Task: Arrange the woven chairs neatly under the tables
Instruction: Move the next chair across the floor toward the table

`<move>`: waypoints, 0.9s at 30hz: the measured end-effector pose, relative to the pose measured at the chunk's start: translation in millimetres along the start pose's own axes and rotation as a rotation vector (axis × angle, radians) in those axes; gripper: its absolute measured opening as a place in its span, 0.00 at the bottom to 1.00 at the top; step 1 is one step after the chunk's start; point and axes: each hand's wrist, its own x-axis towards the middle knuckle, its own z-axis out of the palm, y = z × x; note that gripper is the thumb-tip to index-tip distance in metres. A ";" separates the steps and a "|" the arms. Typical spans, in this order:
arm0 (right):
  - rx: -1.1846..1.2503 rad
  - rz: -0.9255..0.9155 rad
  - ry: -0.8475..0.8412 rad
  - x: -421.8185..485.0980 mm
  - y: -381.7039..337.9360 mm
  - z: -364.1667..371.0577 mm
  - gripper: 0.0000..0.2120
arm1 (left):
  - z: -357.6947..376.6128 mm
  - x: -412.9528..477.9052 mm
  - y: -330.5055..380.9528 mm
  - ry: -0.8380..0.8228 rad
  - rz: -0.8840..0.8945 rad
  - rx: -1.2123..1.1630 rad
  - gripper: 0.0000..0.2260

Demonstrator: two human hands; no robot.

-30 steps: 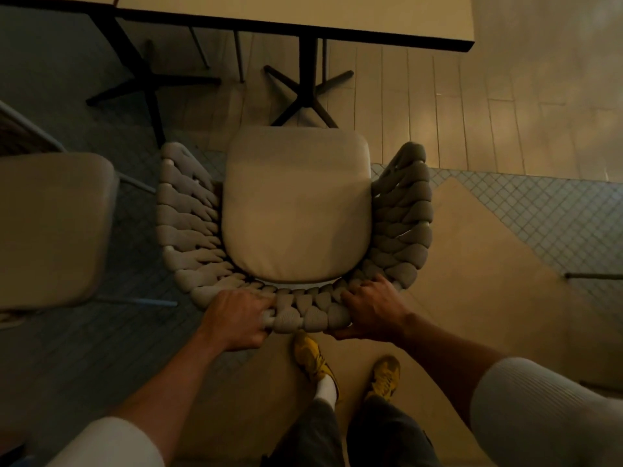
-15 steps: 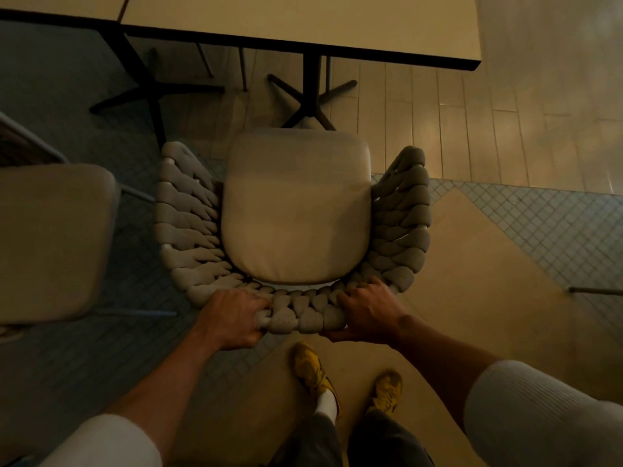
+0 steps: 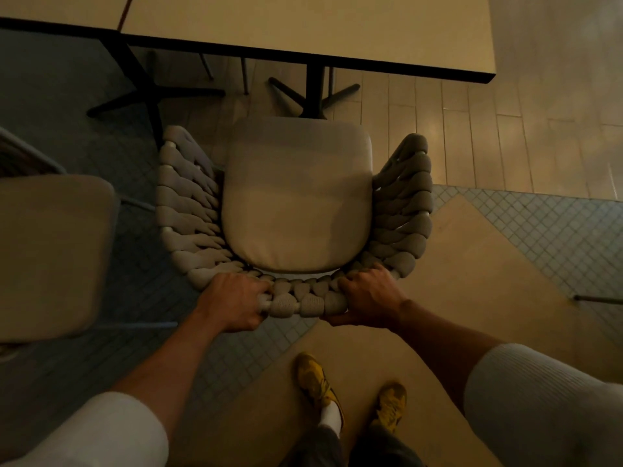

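One woven chair [image 3: 296,197] stands square-on to the table [image 3: 303,25], its seat's front edge just short of the tabletop's dark rim and, in this view, overlapping the feet of the pedestal [image 3: 315,92]. Over the last second the gap between seat and table edge has narrowed a little, so the chair is sliding forward. The left hand [image 3: 232,303] and right hand [image 3: 367,298] sit apart on the braided back rim, each with fingers curled over it and gripping, as they did a second ago. By my judgement the push is partway through: the seat is not yet under the top. Another chair [image 3: 54,251] stands near the woven arm on the left. Yellow shoes [image 3: 317,382] stand behind.
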 end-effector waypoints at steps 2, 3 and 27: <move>0.008 0.003 -0.008 6.1 3.0 -3.5 0.35 | -3.4 5.3 -4.4 0.004 0.005 0.008 0.18; 0.011 0.009 -0.018 9.8 4.1 -4.7 0.36 | -5.0 8.1 -6.9 0.003 0.009 0.019 0.18; 0.049 0.069 0.089 101.4 19.2 -28.7 0.31 | -46.0 71.1 -84.1 -0.030 0.074 0.115 0.21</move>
